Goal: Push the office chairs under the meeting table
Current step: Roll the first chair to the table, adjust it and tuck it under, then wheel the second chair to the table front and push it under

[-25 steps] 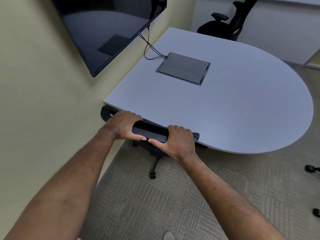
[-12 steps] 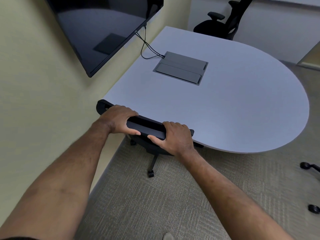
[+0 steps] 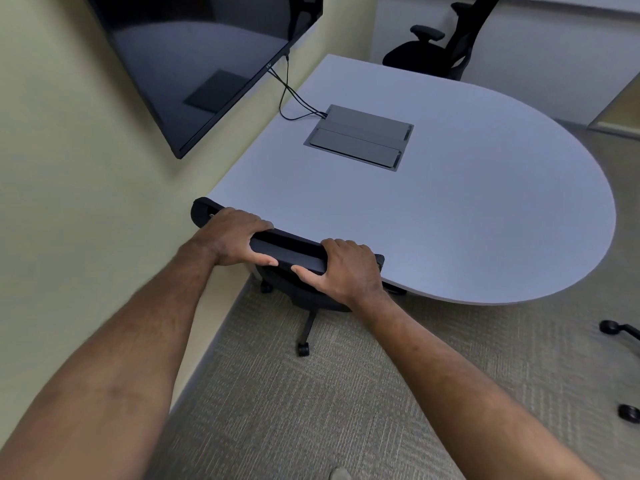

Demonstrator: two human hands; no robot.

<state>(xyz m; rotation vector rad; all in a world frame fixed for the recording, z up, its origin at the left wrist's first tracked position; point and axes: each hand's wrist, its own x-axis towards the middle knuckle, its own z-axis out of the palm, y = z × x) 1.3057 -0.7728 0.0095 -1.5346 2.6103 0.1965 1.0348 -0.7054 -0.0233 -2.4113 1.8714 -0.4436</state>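
Note:
A black office chair (image 3: 294, 252) stands at the near edge of the pale grey meeting table (image 3: 485, 220), its seat tucked under the top and its backrest against the table edge. My left hand (image 3: 235, 239) grips the left part of the backrest's top rail, fingers curled over it. My right hand (image 3: 346, 271) grips the right part of the same rail. One chair leg with a caster (image 3: 303, 349) sticks out on the carpet below. A second black office chair (image 3: 436, 53) stands at the table's far side.
A dark wall screen (image 3: 207, 64) hangs on the yellow wall at left, with cables running to a grey cable hatch (image 3: 360, 142) set in the table. Casters of another chair (image 3: 609, 327) show at the right edge. Beige carpet covers the floor.
The chair's backrest has shifted slightly left along the table edge with both hands still gripping it. The view has tilted a little.

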